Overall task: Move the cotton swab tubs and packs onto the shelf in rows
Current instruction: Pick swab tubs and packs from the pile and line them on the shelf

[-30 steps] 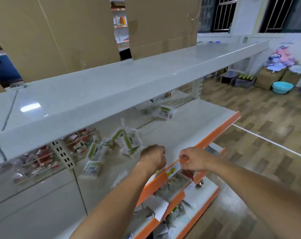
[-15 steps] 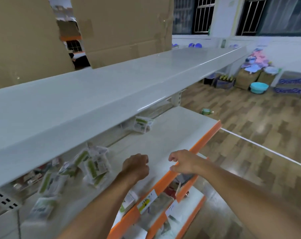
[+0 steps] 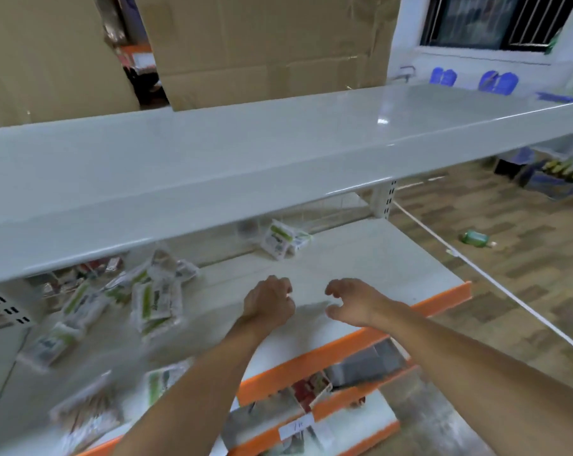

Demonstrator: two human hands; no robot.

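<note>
A white shelf (image 3: pixel 360 258) holds scattered cotton swab packs (image 3: pixel 153 297). Above it, the left hand (image 3: pixel 268 301) is fisted, empty; the right hand (image 3: pixel 354 301) hangs loosely curled, empty.

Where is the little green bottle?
In the head view, the green bottle lies on its side on the wooden floor at the right, just past the white line beside the shelf.
</note>
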